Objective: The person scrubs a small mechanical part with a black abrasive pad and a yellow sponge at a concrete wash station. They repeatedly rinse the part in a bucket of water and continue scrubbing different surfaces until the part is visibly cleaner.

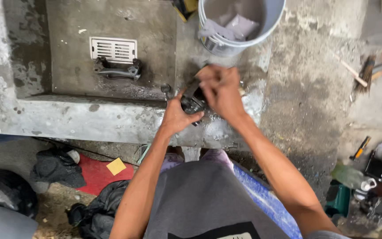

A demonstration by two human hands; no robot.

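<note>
At the far left a dark tyre (3,192) is cut off by the frame edge, and beside it a black rag (57,167) lies on a red mat (97,175) with a small yellow square (116,166) on top. Above them runs a stained, wet concrete desk (67,117), its sunken basin holding a white slotted drain grate (113,49) and a dark metal bracket (117,70) just below it.

At the desk's front edge, the left hand (176,116) cups a small black greasy metal part (192,102) from below, fingers wrapped on it. The right hand (219,90) covers the part from above, its fingers closed on it, so most of the part is hidden and its shape is hard to make out.

Behind the hands stands a grey plastic bucket (239,22), its top cropped. Further right, a brush (366,73) lies on the rough concrete floor, and a yellow-handled tool (360,148) sits near blurred clutter at the lower right corner.
</note>
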